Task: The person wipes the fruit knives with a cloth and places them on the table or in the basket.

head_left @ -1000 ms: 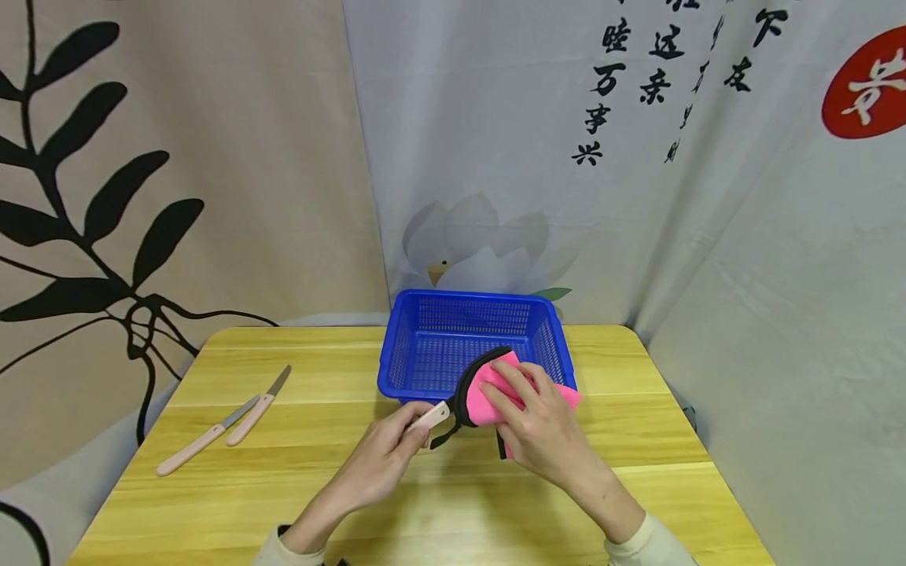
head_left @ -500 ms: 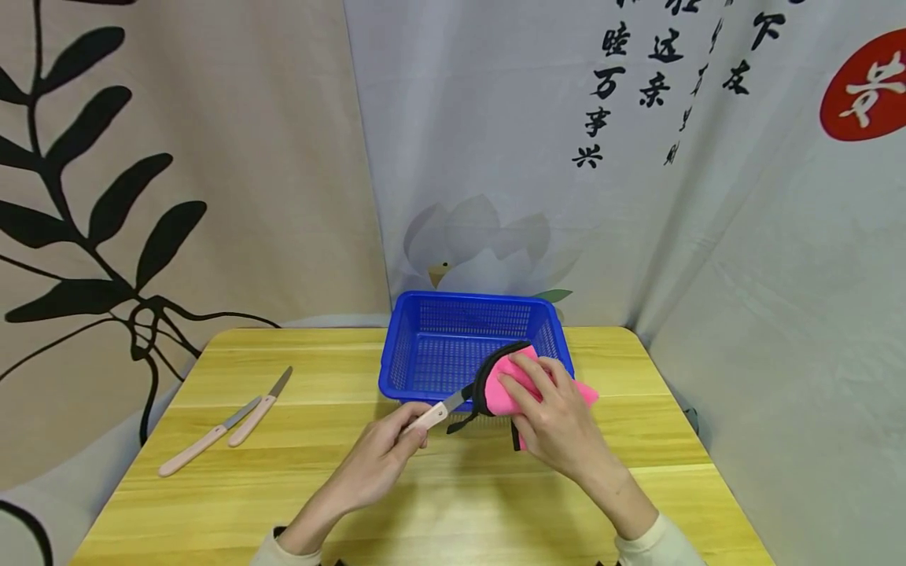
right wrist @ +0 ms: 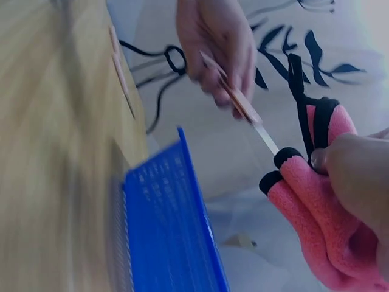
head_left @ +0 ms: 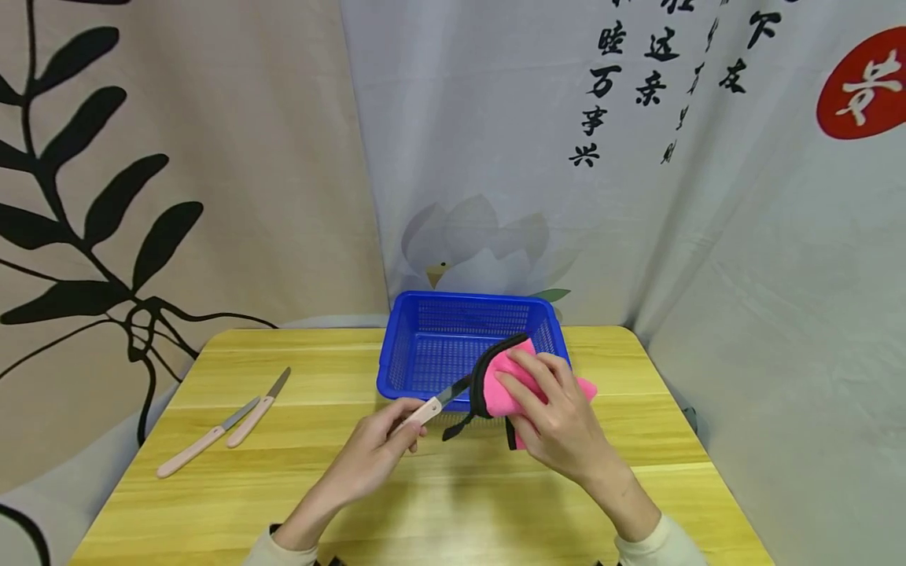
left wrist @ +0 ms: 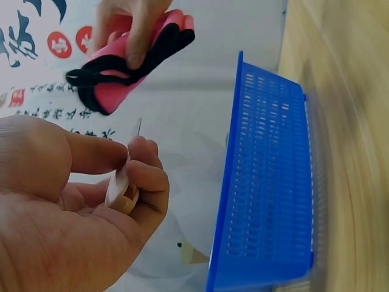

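A knife with a pale pink handle (head_left: 418,415) is in my left hand (head_left: 368,452), its blade pointing up and to the right. My right hand (head_left: 562,420) grips a folded pink cloth (head_left: 501,385) with black edging and a black hanging loop. The blade tip meets or passes behind the cloth's black edge in the head view; contact cannot be told. In the left wrist view, fingers and thumb pinch the knife handle (left wrist: 121,191). The right wrist view shows the blade (right wrist: 266,140) near the bunched cloth (right wrist: 310,201).
A blue plastic basket (head_left: 396,346) stands at the table's back edge, just behind both hands. Two more pale-handled knives (head_left: 189,457) (head_left: 249,423) lie at the left of the wooden table (head_left: 325,362). Printed curtains (head_left: 283,157) hang behind and at the sides.
My right hand has moved the cloth to the right and slightly up, away from the knife handle, so more of the blade shows. My left hand has shifted slightly left.
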The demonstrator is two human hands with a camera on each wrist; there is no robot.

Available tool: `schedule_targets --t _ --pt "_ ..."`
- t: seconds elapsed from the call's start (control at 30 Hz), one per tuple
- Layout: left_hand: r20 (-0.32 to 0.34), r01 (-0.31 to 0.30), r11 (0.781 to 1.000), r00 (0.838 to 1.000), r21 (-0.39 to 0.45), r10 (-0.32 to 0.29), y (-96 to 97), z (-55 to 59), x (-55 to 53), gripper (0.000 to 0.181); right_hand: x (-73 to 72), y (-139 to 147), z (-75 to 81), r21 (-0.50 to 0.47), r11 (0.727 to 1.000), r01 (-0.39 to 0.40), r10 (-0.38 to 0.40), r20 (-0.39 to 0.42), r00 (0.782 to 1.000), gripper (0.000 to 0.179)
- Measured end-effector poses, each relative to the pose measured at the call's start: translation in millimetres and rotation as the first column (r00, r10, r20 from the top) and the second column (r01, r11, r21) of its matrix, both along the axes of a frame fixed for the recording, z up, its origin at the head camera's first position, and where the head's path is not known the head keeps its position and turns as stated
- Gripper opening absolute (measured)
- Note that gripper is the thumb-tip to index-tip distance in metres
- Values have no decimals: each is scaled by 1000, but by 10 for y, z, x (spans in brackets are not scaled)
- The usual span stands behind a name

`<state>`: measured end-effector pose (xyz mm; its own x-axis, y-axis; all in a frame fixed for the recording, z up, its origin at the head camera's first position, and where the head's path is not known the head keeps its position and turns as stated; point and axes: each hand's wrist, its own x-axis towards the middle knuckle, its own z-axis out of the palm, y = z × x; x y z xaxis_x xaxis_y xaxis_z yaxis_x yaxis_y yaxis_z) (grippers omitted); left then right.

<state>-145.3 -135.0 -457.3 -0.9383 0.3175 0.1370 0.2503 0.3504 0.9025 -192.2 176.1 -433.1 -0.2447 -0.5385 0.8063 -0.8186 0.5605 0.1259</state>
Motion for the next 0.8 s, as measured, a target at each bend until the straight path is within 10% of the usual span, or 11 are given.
schedule_targets --t 0.8 --pt "-21 -8 1000 1000 -9 7 61 32 4 23 140 -503 -186 199 980 2 6 -41 999 51"
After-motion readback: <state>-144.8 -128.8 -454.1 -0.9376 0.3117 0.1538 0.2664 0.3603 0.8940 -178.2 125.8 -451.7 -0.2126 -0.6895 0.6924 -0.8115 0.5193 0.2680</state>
